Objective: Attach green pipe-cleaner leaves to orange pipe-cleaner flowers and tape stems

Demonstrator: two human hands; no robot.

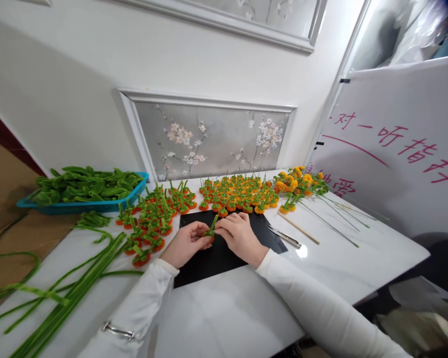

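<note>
Over a black mat (194,271) my two hands meet around one small pipe-cleaner flower (209,234), orange below with green on top and a green stem pointing up. My left hand (188,242) pinches it from the left, fingers closed. From the right, my right hand (241,236) has thumb and fingertips pressed together at the flower's green part; exactly what they grip is partly hidden. Just left of the mat stand several similar orange flowers (142,256) with green stems. Behind it are rows of orange-and-yellow flower heads (239,194) with green tops.
A blue tray (134,191) piled with green pipe-cleaner leaves stands at the back left. Long green pipe cleaners (78,293) lie at the front left. Scissors (285,236), a wooden stick (298,227) and long-stemmed yellow flowers (294,181) lie to the right. The wall rises behind.
</note>
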